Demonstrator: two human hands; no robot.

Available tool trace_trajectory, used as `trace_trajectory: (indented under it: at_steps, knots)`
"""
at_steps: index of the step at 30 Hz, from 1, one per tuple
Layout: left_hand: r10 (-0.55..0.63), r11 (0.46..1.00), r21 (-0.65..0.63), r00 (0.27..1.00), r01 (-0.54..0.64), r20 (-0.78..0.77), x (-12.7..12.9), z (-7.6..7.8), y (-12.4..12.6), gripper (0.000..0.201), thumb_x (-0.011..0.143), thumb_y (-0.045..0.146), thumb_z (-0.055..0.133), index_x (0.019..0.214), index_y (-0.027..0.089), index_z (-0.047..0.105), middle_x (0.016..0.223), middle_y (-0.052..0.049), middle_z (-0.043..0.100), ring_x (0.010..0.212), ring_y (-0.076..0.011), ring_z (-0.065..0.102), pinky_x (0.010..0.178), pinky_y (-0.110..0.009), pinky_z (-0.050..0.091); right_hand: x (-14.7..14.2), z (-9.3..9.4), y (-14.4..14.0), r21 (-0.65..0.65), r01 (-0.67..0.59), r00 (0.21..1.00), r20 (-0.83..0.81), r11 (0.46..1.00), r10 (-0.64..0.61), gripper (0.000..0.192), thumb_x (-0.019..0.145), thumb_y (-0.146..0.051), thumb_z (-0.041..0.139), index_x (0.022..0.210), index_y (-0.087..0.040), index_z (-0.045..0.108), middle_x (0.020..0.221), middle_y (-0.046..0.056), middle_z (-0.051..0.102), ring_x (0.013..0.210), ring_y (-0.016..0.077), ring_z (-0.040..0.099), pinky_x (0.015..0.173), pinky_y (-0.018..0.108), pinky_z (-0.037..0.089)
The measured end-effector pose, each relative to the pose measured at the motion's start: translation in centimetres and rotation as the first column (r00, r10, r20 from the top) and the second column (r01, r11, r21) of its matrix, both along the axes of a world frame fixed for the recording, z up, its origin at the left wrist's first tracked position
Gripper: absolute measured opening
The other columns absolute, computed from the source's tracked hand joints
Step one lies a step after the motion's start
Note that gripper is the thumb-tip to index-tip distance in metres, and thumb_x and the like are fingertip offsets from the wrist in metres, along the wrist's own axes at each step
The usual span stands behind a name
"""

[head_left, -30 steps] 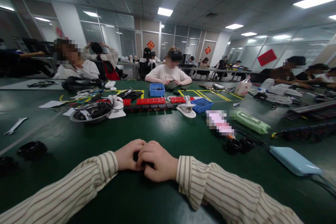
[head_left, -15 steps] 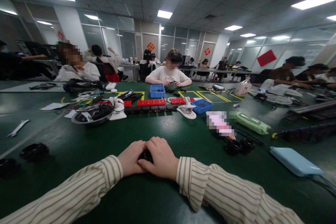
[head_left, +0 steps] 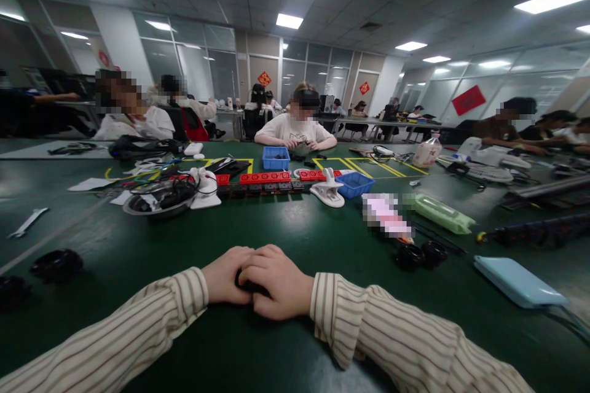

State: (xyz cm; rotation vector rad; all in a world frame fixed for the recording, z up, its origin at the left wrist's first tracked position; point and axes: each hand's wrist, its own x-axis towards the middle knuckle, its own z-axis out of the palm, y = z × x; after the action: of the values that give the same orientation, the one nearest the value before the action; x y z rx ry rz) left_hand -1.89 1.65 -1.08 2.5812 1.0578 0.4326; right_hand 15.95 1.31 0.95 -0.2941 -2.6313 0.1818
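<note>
Both hands are closed around a black rounded object (head_left: 250, 285) low over the green tabletop (head_left: 221, 350), near the front middle. My left hand (head_left: 224, 274) wraps its left side. My right hand (head_left: 283, 282) lies over the top and right side, its fingers bent across it and reaching the left hand. Only a small dark patch shows between the hands, so I cannot make out its kind. To the left stand two black, rounded ring-like pieces (head_left: 56, 265), one near the picture's edge.
Across the table sit a metal bowl (head_left: 159, 204) of black parts, a red-and-black strip (head_left: 271, 184), a white clip stand (head_left: 328, 190) and a blue bin (head_left: 354, 185). A wrench (head_left: 28, 223) lies left; a light-blue case (head_left: 519, 282) lies right. A person (head_left: 297, 126) sits opposite.
My right hand has turned a little over the black object, its fingers now reaching further left and its thumb lower. The left hand has shifted slightly left.
</note>
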Motion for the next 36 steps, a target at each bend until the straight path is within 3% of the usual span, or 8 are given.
trace_trajectory:
  at_steps: [7,10,14,18,24,27,31,36]
  knots:
    - [0.138,0.990,0.018,0.990,-0.138,0.004,0.7,0.6,-1.1,0.073,0.045,0.055,0.074,0.104,0.019,0.053,0.100,-0.005,0.059,0.090,-0.0265,0.054,0.082,-0.041,0.043,0.1,-0.3,0.0,-0.064,0.226,0.968,-0.100,0.972,-0.232,0.041,0.075,-0.051,0.057,0.094,-0.016,0.049,0.095,0.007,0.053,0.087,0.0200,0.045,0.080,0.035,0.033]
    - [0.181,0.983,0.039,0.983,-0.180,-0.013,1.0,0.6,-1.3,0.061,0.052,0.053,0.070,0.098,0.017,0.054,0.094,-0.006,0.060,0.085,-0.0252,0.055,0.080,-0.040,0.043,-0.1,-0.3,-0.2,-0.068,0.292,0.954,-0.050,0.954,-0.296,0.042,0.075,-0.054,0.056,0.090,-0.015,0.048,0.089,0.006,0.051,0.081,0.0189,0.044,0.075,0.033,0.034]
    - [0.150,0.989,0.013,0.989,-0.150,-0.004,1.0,0.6,-1.0,0.040,0.058,0.044,0.067,0.085,0.016,0.055,0.085,-0.004,0.059,0.080,-0.0232,0.055,0.076,-0.037,0.044,-0.2,0.0,-0.6,-0.073,0.347,0.938,0.014,0.935,-0.347,0.031,0.081,-0.046,0.054,0.087,-0.016,0.048,0.086,0.005,0.050,0.079,0.0177,0.043,0.071,0.031,0.033]
    - [0.109,0.994,-0.010,0.993,-0.109,0.033,0.8,0.6,-0.6,0.036,0.053,0.032,0.067,0.083,0.017,0.055,0.084,-0.002,0.058,0.080,-0.0217,0.054,0.076,-0.034,0.043,-0.1,0.2,-0.5,-0.105,0.264,0.964,0.011,0.959,-0.264,0.022,0.079,-0.035,0.056,0.091,-0.017,0.050,0.089,0.004,0.052,0.083,0.0176,0.046,0.072,0.030,0.034]
    - [0.025,0.999,-0.043,1.000,-0.026,-0.018,0.3,0.1,-0.2,0.034,0.052,0.026,0.064,0.085,0.020,0.058,0.084,0.001,0.059,0.087,-0.0214,0.054,0.086,-0.034,0.040,-0.1,-0.2,0.2,-0.094,-0.054,0.998,-0.038,0.994,0.051,0.011,0.069,-0.014,0.047,0.079,-0.018,0.052,0.089,0.002,0.060,0.089,0.0158,0.052,0.081,0.031,0.033]
    - [-0.017,0.999,-0.035,1.000,0.017,-0.007,0.2,-0.1,0.0,0.035,0.054,0.028,0.065,0.088,0.021,0.059,0.088,0.000,0.061,0.093,-0.0231,0.053,0.091,-0.037,0.037,-0.1,-0.4,0.2,-0.081,-0.115,0.992,-0.068,0.990,0.109,0.012,0.068,-0.013,0.045,0.076,-0.018,0.051,0.087,0.002,0.061,0.092,0.0149,0.053,0.086,0.032,0.032]
    - [-0.009,0.999,-0.032,1.000,0.009,0.020,0.1,-0.2,0.0,0.048,0.052,0.039,0.071,0.094,0.020,0.058,0.096,-0.003,0.059,0.093,-0.0258,0.053,0.087,-0.039,0.040,0.0,-0.3,0.0,-0.068,-0.028,0.989,-0.144,0.997,0.018,0.017,0.070,-0.023,0.051,0.087,-0.018,0.051,0.089,0.004,0.060,0.090,0.0174,0.051,0.085,0.033,0.034]
    - [0.089,0.995,-0.059,0.994,-0.086,0.058,0.2,0.1,-0.3,0.068,0.047,0.057,0.072,0.100,0.018,0.054,0.099,-0.006,0.058,0.089,-0.0259,0.053,0.081,-0.039,0.042,0.1,-0.3,-0.1,-0.096,0.205,0.962,-0.163,0.974,-0.219,0.035,0.073,-0.044,0.059,0.090,-0.016,0.050,0.091,0.007,0.055,0.085,0.0195,0.047,0.079,0.034,0.035]
